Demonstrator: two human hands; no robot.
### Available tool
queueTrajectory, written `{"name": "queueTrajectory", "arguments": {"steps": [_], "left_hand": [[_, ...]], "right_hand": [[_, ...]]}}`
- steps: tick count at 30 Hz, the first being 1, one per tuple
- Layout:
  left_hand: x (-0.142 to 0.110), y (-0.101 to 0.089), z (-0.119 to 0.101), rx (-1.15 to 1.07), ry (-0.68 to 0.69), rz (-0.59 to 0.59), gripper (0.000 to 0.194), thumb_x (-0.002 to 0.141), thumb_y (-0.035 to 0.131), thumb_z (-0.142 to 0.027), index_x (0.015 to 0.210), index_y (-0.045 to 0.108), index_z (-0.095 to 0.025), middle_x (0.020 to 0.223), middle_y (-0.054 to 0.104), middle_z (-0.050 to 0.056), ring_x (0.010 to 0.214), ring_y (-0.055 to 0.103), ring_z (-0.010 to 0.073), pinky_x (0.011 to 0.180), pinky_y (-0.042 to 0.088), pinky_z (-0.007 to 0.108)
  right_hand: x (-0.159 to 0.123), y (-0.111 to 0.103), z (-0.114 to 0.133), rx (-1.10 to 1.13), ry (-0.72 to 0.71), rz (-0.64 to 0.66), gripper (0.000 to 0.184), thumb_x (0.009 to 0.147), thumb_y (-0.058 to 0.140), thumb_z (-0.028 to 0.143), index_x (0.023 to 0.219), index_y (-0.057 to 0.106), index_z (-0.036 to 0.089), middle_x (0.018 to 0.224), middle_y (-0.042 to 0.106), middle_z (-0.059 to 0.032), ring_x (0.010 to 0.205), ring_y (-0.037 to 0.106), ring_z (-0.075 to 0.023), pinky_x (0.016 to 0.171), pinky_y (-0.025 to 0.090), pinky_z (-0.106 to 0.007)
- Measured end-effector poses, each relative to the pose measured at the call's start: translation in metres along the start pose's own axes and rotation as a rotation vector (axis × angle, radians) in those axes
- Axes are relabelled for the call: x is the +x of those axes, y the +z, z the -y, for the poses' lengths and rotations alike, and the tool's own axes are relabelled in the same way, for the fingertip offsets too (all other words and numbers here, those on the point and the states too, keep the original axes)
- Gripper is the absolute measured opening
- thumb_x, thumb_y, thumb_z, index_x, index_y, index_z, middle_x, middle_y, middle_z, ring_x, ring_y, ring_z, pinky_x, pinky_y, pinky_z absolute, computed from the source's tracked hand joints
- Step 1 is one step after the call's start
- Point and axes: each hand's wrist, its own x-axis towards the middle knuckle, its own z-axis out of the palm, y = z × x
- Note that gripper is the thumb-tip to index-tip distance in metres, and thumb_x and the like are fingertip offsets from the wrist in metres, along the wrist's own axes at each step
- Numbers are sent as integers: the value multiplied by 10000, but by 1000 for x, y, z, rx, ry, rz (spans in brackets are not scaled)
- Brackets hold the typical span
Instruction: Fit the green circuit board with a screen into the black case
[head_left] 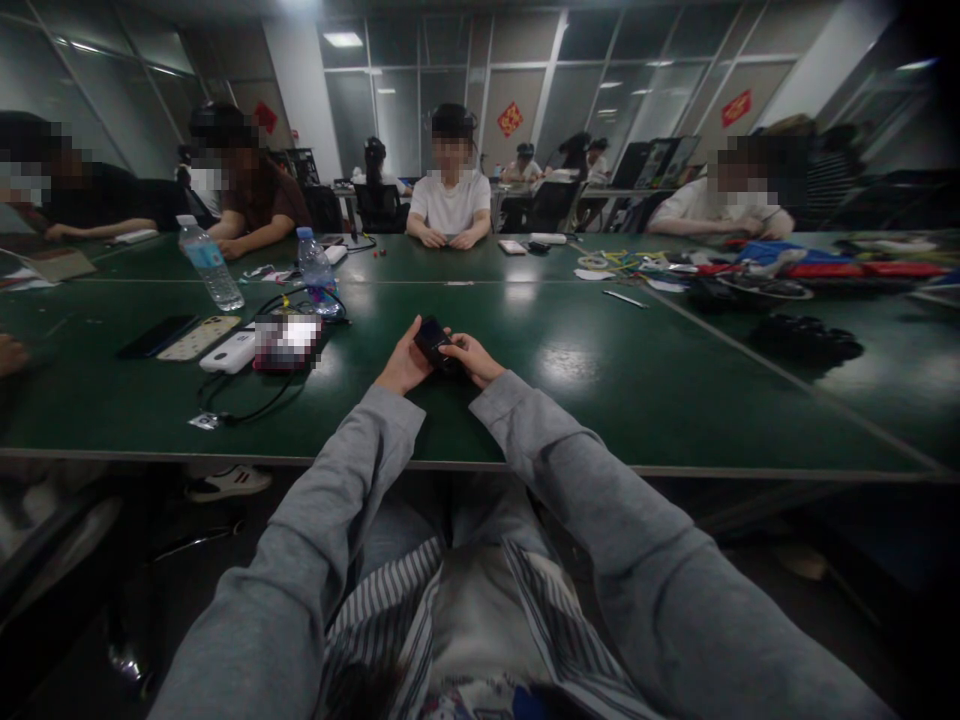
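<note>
A small black handheld device (433, 338) with a dark screen sits between my two hands, just above the green tabletop. My left hand (405, 364) grips it from the left, thumb along its upper edge. From the other side, my right hand (478, 360) holds it too, with the thumb laid across its lower front. Its underside and some of my fingers are hidden behind it. The exact kind of device is too dark to make out.
Left of my hands lie a white power bank (228, 350), a patterned phone (196, 338), a black cable (274, 400) and water bottles, one of them tilted (210, 262). A pen (624, 299) and tangled cables (622, 262) are to the right. Several people sit around the table.
</note>
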Motion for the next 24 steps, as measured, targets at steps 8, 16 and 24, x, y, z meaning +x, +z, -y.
{"name": "queueTrajectory", "arguments": {"steps": [8, 16, 24], "left_hand": [[-1, 2, 0, -5, 10, -25, 444, 884, 568, -498, 1085, 691, -122, 987, 740, 124, 886, 705, 210, 819, 540, 324], [-3, 3, 0, -6, 13, -5, 449, 898, 544, -503, 1057, 694, -112, 980, 740, 122, 871, 704, 199, 815, 541, 313], [-2, 1, -1, -6, -1, -11, 465, 885, 557, -516, 1059, 691, -106, 971, 741, 130, 867, 707, 209, 814, 546, 323]], "right_hand": [[-2, 0, 2, -13, 31, 2, 460, 503, 828, 340, 792, 486, 233, 736, 610, 53, 657, 585, -125, 617, 481, -272], [-3, 1, 4, -5, 56, 2, 466, 521, 830, 333, 814, 480, 237, 733, 612, 54, 668, 590, -135, 625, 477, -274], [-3, 1, 3, -2, 56, 13, 482, 521, 832, 340, 836, 482, 237, 768, 635, 45, 676, 598, -133, 621, 485, -277]]}}
